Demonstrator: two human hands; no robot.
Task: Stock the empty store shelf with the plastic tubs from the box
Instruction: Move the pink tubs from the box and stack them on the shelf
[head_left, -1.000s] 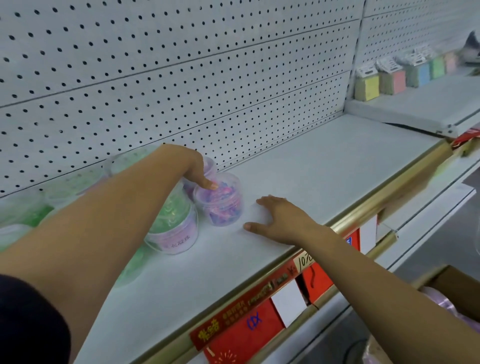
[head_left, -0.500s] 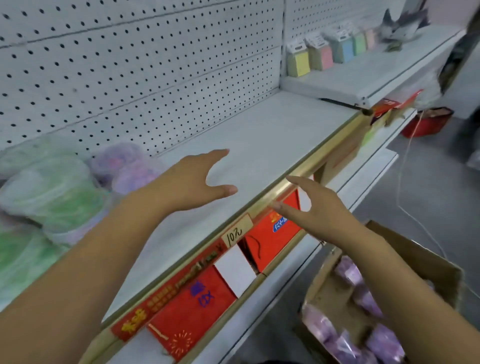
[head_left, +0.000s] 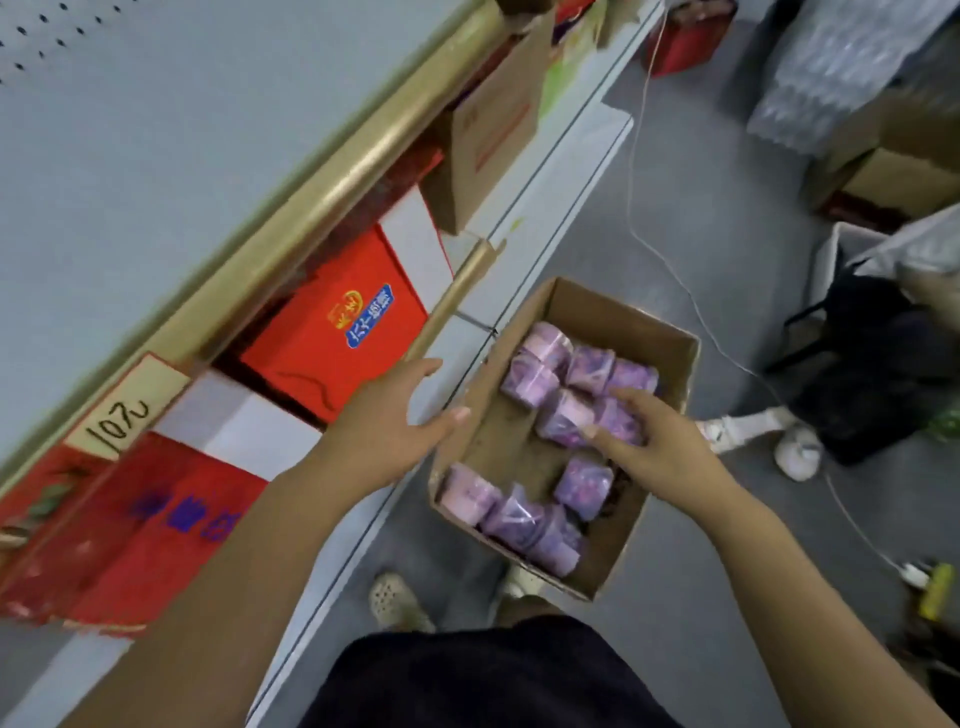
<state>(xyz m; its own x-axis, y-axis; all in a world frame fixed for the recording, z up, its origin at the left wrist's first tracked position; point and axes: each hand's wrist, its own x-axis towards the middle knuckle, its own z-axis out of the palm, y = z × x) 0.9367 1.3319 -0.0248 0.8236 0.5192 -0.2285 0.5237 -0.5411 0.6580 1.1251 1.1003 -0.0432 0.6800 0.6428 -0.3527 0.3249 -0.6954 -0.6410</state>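
Cardboard box (head_left: 670, 364) of purple tubs (head_left: 582, 486), floor level.
We are spreading our left hand (head_left: 387, 428) (empty) above the rim; our right hand (head_left: 657, 447) is curling onto one tub (head_left: 618, 423).

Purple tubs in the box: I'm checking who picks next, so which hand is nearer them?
Right. The right hand touches the purple tubs; the left hand hovers open beside the box.

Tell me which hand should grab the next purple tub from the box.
Right. The right hand is already inside the cardboard box, fingers on a purple tub. The left hand hovers open outside the box's rim.
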